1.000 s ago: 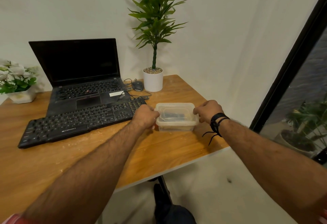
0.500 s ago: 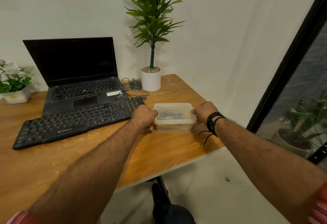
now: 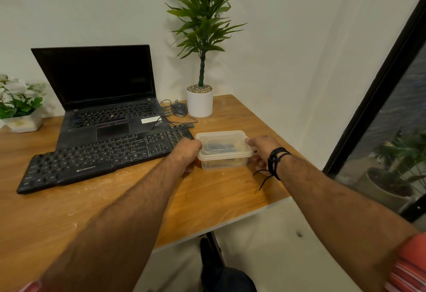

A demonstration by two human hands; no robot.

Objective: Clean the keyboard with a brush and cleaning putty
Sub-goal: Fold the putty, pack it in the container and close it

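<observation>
Gripping the lidded plastic box between my left hand and right hand, fingers curled on its ends; keyboard beyond my left fingers looks uncleaned, so everything remains.

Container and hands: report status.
Left hand and right hand grip clear container, lid on. Keyboard untouched beside it. Nothing obstructing.
</observation>
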